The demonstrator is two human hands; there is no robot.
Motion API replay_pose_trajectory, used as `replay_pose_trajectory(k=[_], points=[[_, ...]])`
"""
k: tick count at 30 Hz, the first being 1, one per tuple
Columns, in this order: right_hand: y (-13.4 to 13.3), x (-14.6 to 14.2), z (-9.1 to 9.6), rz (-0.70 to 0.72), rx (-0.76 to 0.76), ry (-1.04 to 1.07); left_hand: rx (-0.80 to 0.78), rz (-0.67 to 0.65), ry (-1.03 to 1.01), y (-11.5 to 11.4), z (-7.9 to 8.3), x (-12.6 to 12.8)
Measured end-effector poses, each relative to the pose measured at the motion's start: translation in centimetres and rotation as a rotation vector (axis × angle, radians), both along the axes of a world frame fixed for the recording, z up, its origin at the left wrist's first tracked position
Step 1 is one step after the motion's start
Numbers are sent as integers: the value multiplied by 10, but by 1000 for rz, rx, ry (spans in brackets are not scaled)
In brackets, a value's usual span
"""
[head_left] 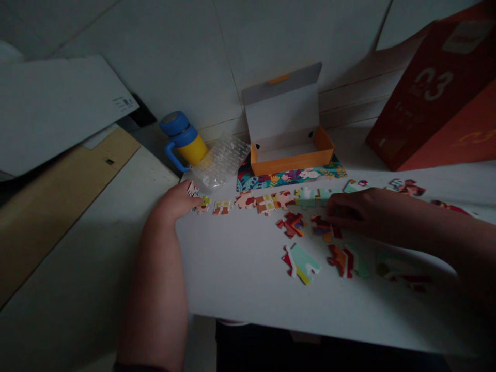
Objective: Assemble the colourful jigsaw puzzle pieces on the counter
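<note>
Colourful jigsaw pieces lie scattered on a white table. My left hand rests at the table's left edge, its fingers closed on a small puzzle piece next to another piece. My right hand reaches in from the right, palm down, fingertips pressed on a red and orange piece. A joined row of pieces runs between the two hands. Loose pieces lie nearer to me.
An open orange box with a raised white lid stands on a patterned sheet at the back. A crumpled clear plastic bag and a yellow bottle with a blue cap sit at back left. A large red box stands at right.
</note>
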State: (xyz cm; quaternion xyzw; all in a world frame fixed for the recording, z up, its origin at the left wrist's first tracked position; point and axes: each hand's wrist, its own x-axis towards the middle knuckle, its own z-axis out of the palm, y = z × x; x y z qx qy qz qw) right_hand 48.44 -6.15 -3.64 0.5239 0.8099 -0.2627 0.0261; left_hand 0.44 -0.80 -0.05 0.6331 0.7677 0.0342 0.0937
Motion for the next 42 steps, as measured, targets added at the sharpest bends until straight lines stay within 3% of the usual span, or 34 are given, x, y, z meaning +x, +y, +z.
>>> replay_pose_trajectory(k=[10,18,32,42], points=[[-2,-2,7,5,-18,-17,40,-34,-39,0,1,8],[-2,-1,8,7,-11,-4,55,37,186,2,5,4],[-2,2,4,14,-11,-11,-76,-49,34,3,-3,-17],[-1,0,4,25,5,-16,-72,86,99,3,-3,-20]])
